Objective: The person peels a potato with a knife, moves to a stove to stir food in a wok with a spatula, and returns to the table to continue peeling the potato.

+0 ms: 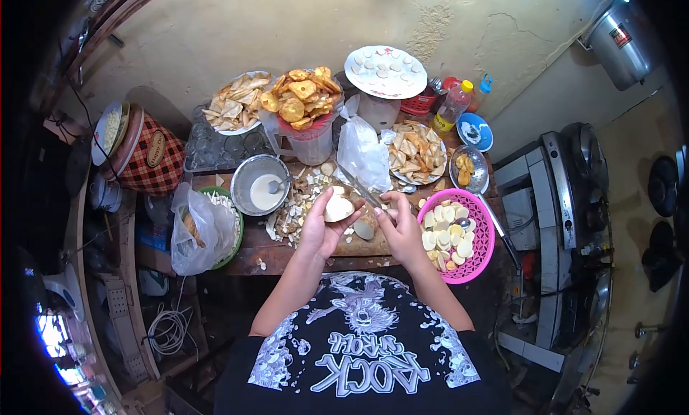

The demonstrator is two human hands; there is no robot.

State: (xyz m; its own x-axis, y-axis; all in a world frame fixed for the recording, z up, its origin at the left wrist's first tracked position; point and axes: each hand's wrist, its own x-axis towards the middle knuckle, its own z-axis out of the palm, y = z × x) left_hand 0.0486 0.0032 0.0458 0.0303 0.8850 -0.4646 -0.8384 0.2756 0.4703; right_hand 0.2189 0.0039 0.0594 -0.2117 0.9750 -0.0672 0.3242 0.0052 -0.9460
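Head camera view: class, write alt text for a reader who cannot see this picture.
Seen from above, a person's left hand cups a pale peeled piece of food while the right hand holds a knife against it, over a cluttered wooden table. A pink basket of pale slices sits to the right, with plates of fried chips behind.
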